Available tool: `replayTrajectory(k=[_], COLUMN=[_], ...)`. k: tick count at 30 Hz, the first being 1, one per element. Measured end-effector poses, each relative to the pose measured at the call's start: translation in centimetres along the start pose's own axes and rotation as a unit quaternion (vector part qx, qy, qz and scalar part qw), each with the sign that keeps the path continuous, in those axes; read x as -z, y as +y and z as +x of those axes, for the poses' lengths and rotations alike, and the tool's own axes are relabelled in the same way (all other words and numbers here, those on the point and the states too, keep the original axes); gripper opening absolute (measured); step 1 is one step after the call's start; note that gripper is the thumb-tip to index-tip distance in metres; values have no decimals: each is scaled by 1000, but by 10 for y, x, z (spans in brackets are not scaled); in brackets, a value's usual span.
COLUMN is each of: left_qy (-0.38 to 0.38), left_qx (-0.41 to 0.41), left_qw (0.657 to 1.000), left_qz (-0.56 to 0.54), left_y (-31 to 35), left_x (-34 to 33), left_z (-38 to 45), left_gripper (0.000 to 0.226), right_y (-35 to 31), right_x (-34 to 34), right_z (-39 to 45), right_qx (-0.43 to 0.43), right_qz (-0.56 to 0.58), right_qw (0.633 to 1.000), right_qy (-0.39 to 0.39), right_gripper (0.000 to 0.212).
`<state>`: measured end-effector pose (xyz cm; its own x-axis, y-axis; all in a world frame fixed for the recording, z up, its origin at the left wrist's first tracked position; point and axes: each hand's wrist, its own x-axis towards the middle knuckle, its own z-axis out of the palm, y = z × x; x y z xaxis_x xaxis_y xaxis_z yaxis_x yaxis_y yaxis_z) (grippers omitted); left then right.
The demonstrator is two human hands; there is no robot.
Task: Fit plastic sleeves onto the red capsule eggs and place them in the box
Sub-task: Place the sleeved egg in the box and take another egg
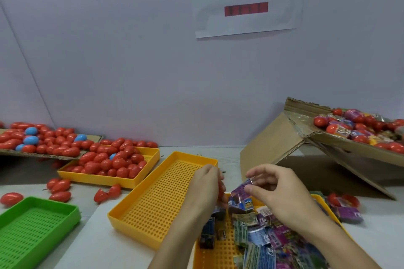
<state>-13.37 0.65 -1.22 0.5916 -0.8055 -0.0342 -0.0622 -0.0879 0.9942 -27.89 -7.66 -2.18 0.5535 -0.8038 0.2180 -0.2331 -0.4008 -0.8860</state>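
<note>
I curl my left hand [207, 183] round a red capsule egg [221, 191] while my right hand's [276, 190] fingers pinch a plastic sleeve [241, 189] open beside it, above the sleeve tray [220, 255] at the table's near edge, ready for fitting.

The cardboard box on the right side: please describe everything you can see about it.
The cardboard box is plain brown corrugated card, standing at the right against the pale wall. It is tilted, its opening facing toward the person, with its flaps folded outward. Shiny tape shows along the flap edges. Inside lie many red capsule eggs, most wearing colourful printed sleeves. Its lower edge rests on the table; neither hand touches it.
</note>
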Motion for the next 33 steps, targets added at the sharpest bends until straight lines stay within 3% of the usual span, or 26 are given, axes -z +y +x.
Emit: replayTrajectory(k=[5,9,14,18,22,27,30,33], left_qy=[-50,-74,-71,-81,-166,-177,-154,-88], left_qx=[-96,-131,-132,-113,-87,-97,-112,-141], left_qw=[978,957,959,955,928,895,908,949], left_qz=[176,249,242,263,322,398,372,269], left_y=[-4,-9,-8,-3,0,-1,0,3], left_x=[0,1,6,13,14,15,13,11], left_z=[-4,-4,-3,-4,-10,-9,-10,-10], left_gripper=[17,25,26,30,41,64,68,53], right_y=[-1,-1,0,4,6,5,5,2], right_x=[-1,-1,0,4,4,4,3,2], right_z=[0,1,2,4,5,6,5,4], right_qx=[6,6,2,13,26,7,-1,7], right_qz=[1,-12,-25,-57,-52,2,16,23], right_qw=[1000,1000,1000,993,988,989,989,994], right_qy=[-7,7,17,98,141,151,144,107], right_gripper=[16,16,11,14,17,13,10,8])
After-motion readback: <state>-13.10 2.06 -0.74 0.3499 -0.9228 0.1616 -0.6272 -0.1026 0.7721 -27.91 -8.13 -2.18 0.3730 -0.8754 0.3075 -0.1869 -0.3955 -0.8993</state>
